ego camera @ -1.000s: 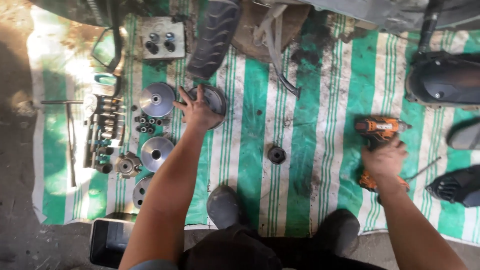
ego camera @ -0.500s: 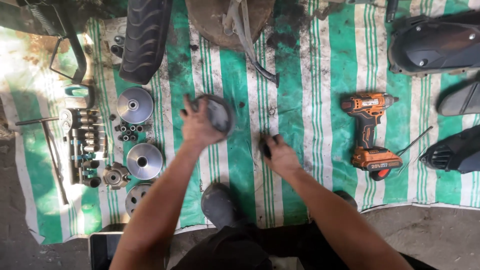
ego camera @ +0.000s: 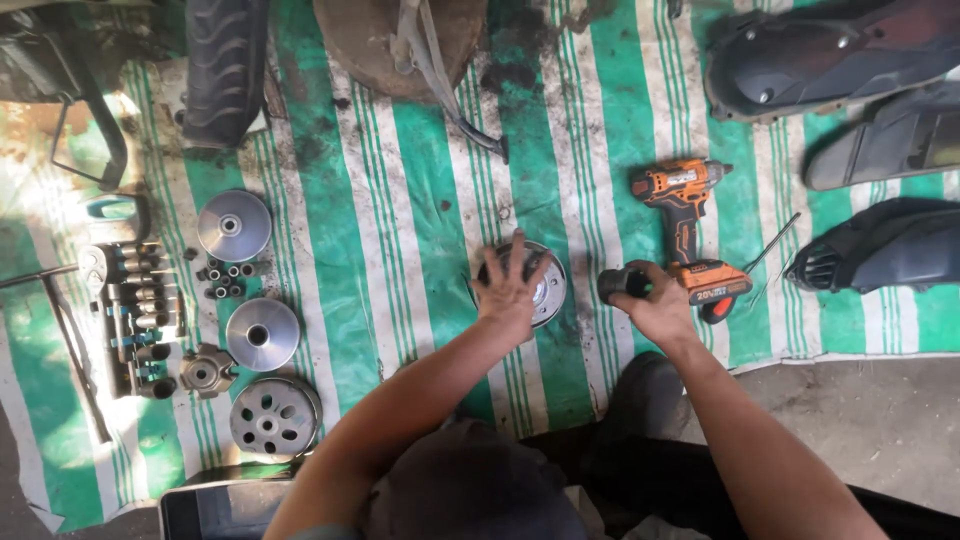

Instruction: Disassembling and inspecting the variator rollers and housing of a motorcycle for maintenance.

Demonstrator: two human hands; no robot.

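From my remote seat I look straight down at a green-and-white striped tarp (ego camera: 430,200) spread on the ground, smeared with grease. The left hand (ego camera: 510,285) lies spread, fingers fanned and palm down, on a round metal clutch disc (ego camera: 548,290) near the middle of the tarp. The right hand (ego camera: 655,300) is closed around a small dark cylindrical part (ego camera: 618,284), held just beside the disc and just left of an orange cordless impact driver (ego camera: 685,225), which lies on its side with its battery base toward me.

To the left, well apart from both hands, scooter drive parts sit in a column: a shiny pulley face (ego camera: 234,225) at the top, a cluster of small rollers (ego camera: 225,275) beneath it, a second pulley face (ego camera: 262,334), and a perforated round plate (ego camera: 272,418) nearest me, with a small hub piece (ego camera: 203,372) beside it. Farther left a socket set (ego camera: 135,320) is laid out in rows. A black tyre (ego camera: 222,65) stands at the tarp's top edge. Dark plastic covers (ego camera: 830,55) lie along the right side, partly off the tarp. A thin metal rod (ego camera: 772,242) lies between the driver and those covers.
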